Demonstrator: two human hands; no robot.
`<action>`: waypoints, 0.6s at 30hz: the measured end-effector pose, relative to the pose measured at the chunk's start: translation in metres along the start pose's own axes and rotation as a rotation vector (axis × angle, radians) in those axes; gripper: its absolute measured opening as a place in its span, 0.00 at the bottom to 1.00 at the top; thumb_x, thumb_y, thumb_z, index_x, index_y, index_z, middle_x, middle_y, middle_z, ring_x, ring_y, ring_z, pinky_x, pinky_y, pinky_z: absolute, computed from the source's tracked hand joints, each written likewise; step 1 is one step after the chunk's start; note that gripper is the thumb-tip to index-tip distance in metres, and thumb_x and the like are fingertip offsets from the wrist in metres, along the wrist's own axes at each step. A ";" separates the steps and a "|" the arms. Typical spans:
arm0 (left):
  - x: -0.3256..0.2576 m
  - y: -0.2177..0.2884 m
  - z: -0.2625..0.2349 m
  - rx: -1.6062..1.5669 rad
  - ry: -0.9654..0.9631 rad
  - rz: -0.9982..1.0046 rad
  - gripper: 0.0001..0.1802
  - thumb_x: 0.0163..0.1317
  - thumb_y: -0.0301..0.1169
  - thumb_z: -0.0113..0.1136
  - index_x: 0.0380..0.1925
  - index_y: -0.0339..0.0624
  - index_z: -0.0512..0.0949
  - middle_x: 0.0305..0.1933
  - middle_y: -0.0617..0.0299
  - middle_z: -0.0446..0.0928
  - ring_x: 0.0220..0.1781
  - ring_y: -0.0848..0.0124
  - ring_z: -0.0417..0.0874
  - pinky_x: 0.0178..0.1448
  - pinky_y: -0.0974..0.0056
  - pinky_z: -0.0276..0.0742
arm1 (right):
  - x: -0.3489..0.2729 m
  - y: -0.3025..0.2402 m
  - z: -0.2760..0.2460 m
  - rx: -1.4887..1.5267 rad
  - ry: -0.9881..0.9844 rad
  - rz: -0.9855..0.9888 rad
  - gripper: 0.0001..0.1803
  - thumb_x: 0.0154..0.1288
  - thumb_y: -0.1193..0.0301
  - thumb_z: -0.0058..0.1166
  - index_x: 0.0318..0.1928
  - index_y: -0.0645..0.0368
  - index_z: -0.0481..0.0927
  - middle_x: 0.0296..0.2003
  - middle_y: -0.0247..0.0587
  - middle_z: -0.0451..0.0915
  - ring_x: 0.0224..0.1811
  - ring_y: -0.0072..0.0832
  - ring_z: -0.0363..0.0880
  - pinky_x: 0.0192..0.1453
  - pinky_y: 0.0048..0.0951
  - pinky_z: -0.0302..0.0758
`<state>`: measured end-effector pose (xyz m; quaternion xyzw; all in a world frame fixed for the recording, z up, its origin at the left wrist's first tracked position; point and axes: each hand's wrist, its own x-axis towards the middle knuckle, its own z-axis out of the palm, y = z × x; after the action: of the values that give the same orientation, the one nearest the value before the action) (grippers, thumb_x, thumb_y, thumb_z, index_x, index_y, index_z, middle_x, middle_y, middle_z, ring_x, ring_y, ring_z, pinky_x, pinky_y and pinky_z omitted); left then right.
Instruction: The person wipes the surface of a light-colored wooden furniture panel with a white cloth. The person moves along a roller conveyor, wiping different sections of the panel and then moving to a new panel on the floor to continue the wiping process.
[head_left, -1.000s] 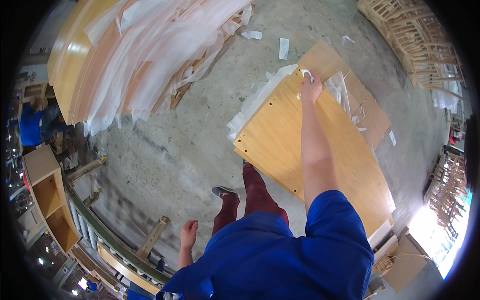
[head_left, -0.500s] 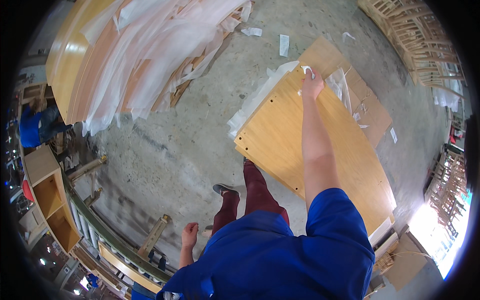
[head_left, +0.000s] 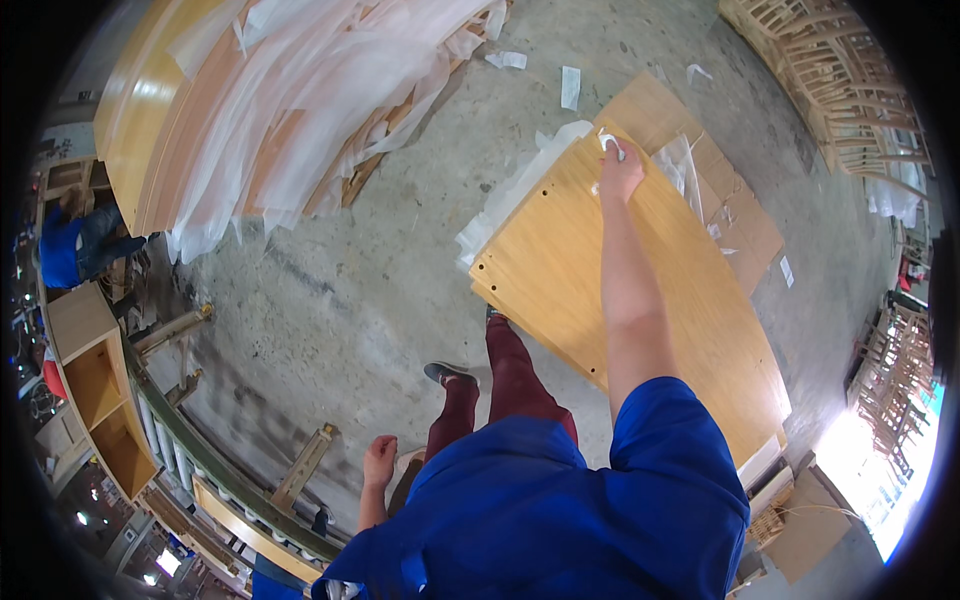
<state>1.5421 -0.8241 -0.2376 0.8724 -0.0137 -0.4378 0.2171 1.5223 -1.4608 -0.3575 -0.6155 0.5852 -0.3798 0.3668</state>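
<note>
A stack of yellowish wood panels [head_left: 655,290] lies ahead and to my right, the top one with dark drilled holes along its left edge. My right hand [head_left: 622,172] is at the far end of the top panel, closed around a crumpled white wad [head_left: 609,143], cloth or paper, pressed on the surface. Small white bits [head_left: 595,189] lie beside it. Low beside my left thigh, my left hand [head_left: 380,462] hangs away from the panels, fingers curled in, with nothing visible in it.
Flattened cardboard [head_left: 735,215] and white foam sheet [head_left: 560,150] stick out around the panels. At the far left stands a stack of boards [head_left: 165,100] interleaved with white wrapping [head_left: 300,110]. A roller conveyor [head_left: 200,450] and a person in blue [head_left: 62,250] are at left. Wooden frames [head_left: 830,70] stand far right.
My right hand and the white wad have shifted only slightly to the left at the panel's far end. My left hand has risen a little beside my leg.
</note>
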 end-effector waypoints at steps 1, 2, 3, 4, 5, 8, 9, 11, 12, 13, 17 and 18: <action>0.000 -0.001 0.000 0.003 0.003 0.003 0.13 0.60 0.35 0.54 0.37 0.37 0.78 0.31 0.57 0.80 0.33 0.70 0.80 0.39 0.67 0.74 | -0.003 0.003 0.001 -0.007 0.002 -0.010 0.11 0.58 0.70 0.56 0.37 0.65 0.80 0.29 0.46 0.81 0.24 0.29 0.80 0.28 0.28 0.75; -0.001 -0.001 0.000 -0.008 0.004 -0.003 0.13 0.60 0.35 0.54 0.37 0.38 0.78 0.31 0.57 0.80 0.33 0.70 0.80 0.39 0.67 0.74 | -0.006 0.005 0.001 -0.015 0.005 -0.021 0.10 0.58 0.71 0.55 0.37 0.65 0.81 0.29 0.47 0.81 0.26 0.31 0.80 0.29 0.30 0.75; -0.001 -0.002 0.000 -0.021 0.004 -0.009 0.13 0.60 0.35 0.54 0.37 0.38 0.78 0.31 0.57 0.80 0.33 0.70 0.80 0.39 0.67 0.74 | -0.010 0.008 0.002 -0.020 0.002 -0.039 0.10 0.58 0.71 0.55 0.36 0.65 0.81 0.29 0.47 0.81 0.26 0.31 0.80 0.30 0.30 0.75; -0.001 -0.002 0.000 -0.033 0.005 -0.014 0.13 0.60 0.35 0.54 0.37 0.38 0.78 0.31 0.57 0.80 0.33 0.70 0.80 0.39 0.66 0.74 | -0.014 0.010 0.002 -0.026 0.000 -0.057 0.10 0.58 0.71 0.55 0.36 0.65 0.81 0.29 0.47 0.81 0.26 0.32 0.80 0.31 0.31 0.75; -0.001 -0.002 0.000 -0.028 0.011 -0.007 0.13 0.60 0.35 0.54 0.38 0.38 0.78 0.31 0.57 0.80 0.33 0.70 0.80 0.39 0.66 0.74 | -0.017 0.012 0.002 -0.032 -0.002 -0.076 0.10 0.58 0.70 0.55 0.36 0.65 0.81 0.29 0.47 0.81 0.26 0.32 0.80 0.32 0.31 0.75; 0.000 -0.003 0.002 -0.013 0.023 -0.001 0.13 0.61 0.35 0.54 0.38 0.38 0.78 0.30 0.57 0.80 0.33 0.69 0.80 0.39 0.66 0.74 | -0.035 0.010 0.000 -0.001 -0.066 -0.029 0.10 0.58 0.70 0.55 0.36 0.64 0.81 0.29 0.46 0.81 0.26 0.32 0.80 0.32 0.32 0.74; 0.000 -0.003 0.002 -0.008 0.018 -0.003 0.13 0.61 0.35 0.54 0.38 0.38 0.78 0.30 0.57 0.80 0.33 0.69 0.80 0.39 0.66 0.74 | -0.041 0.008 0.000 0.007 -0.088 -0.010 0.10 0.58 0.70 0.55 0.37 0.64 0.80 0.30 0.47 0.81 0.26 0.32 0.80 0.32 0.32 0.75; 0.001 -0.002 0.003 -0.003 0.013 0.004 0.13 0.61 0.35 0.54 0.38 0.38 0.78 0.30 0.56 0.80 0.33 0.69 0.80 0.39 0.66 0.74 | -0.051 0.005 -0.002 0.023 -0.131 0.027 0.10 0.59 0.70 0.55 0.37 0.63 0.80 0.31 0.47 0.81 0.26 0.32 0.80 0.32 0.31 0.75; 0.001 -0.003 0.004 -0.004 0.013 0.011 0.12 0.61 0.35 0.54 0.38 0.38 0.78 0.30 0.56 0.80 0.33 0.69 0.80 0.39 0.66 0.74 | -0.057 0.003 -0.003 0.018 -0.145 0.033 0.10 0.59 0.70 0.55 0.37 0.63 0.80 0.31 0.47 0.81 0.26 0.32 0.80 0.32 0.31 0.75; 0.000 -0.004 0.004 -0.005 0.013 0.018 0.12 0.61 0.35 0.54 0.38 0.38 0.78 0.30 0.56 0.80 0.33 0.69 0.80 0.39 0.66 0.74 | -0.062 0.002 -0.004 0.013 -0.158 0.040 0.10 0.59 0.70 0.55 0.38 0.63 0.80 0.31 0.47 0.81 0.27 0.32 0.80 0.33 0.31 0.75; 0.003 -0.006 0.002 0.003 0.010 0.041 0.12 0.61 0.34 0.54 0.38 0.38 0.78 0.30 0.55 0.80 0.32 0.68 0.80 0.39 0.66 0.74 | -0.082 0.008 -0.007 -0.021 -0.170 -0.005 0.09 0.59 0.70 0.55 0.37 0.62 0.80 0.33 0.47 0.80 0.30 0.32 0.80 0.35 0.31 0.75; 0.004 -0.005 0.003 -0.004 0.012 0.041 0.12 0.61 0.34 0.54 0.38 0.38 0.78 0.30 0.55 0.79 0.32 0.68 0.80 0.39 0.66 0.74 | -0.087 0.008 -0.007 -0.013 -0.179 -0.005 0.09 0.58 0.70 0.55 0.37 0.62 0.80 0.33 0.47 0.80 0.31 0.33 0.80 0.36 0.31 0.75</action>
<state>1.5416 -0.8209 -0.2440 0.8740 -0.0295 -0.4282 0.2278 1.5101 -1.3743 -0.3652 -0.6507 0.5509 -0.3204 0.4128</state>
